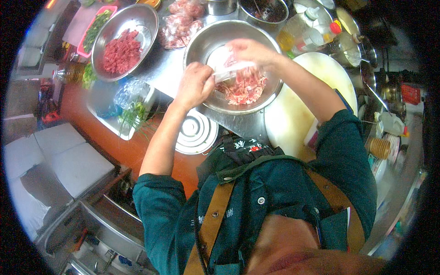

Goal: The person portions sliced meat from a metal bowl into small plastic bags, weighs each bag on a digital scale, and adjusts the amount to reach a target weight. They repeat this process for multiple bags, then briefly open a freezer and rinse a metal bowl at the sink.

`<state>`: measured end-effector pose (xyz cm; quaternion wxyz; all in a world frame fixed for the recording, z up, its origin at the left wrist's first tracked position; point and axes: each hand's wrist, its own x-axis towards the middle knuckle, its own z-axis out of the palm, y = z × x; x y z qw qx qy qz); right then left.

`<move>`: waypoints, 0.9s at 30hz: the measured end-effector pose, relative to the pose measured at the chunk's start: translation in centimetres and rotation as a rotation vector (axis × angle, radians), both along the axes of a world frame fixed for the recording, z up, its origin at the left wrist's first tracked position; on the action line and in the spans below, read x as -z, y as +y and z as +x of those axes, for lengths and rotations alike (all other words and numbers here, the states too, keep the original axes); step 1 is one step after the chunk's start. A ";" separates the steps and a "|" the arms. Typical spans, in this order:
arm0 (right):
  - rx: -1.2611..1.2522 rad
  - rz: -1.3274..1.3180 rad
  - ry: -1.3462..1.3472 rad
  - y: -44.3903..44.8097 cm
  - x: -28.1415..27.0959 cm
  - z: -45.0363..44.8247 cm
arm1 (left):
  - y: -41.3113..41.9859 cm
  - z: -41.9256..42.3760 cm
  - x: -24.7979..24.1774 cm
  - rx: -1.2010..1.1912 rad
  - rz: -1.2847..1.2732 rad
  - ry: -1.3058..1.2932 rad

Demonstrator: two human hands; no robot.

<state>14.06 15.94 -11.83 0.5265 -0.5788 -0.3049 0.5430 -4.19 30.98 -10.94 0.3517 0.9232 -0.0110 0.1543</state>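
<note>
My left hand (pixel 196 84) is closed on one end of a clear plastic bag (pixel 228 68), at the near-left rim of a large steel bowl (pixel 237 109). Above the bowl's middle, my right hand (pixel 252 53) is blurred, its fingers bent around the bag's far side. Some pinkish meat seems to show through the plastic near those fingers. Below the bag, sliced raw meat (pixel 247 91) with pale fat lies in the bottom of the bowl. The bag partly covers that meat.
Left of the bowl stands a steel basin (pixel 146 24) holding minced red meat (pixel 122 51). Bagged meat (pixel 180 25) lies behind. A round cutting board (pixel 309 103) and oil bottles (pixel 297 31) are at right. A white tub (pixel 129 132) with greens and a lid (pixel 197 132) sit lower left.
</note>
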 end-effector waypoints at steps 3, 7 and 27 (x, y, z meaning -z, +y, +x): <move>0.263 -0.100 0.264 0.2 0.7 1.2 | -0.9 0.0 0.3 -0.090 -0.409 0.161; 0.482 -0.158 0.651 0.3 1.2 0.7 | -2.4 2.3 -0.2 -0.163 -1.045 0.083; 0.227 -0.032 -1.073 -2.9 -8.1 0.1 | -1.3 3.7 -4.6 -0.224 -0.944 0.265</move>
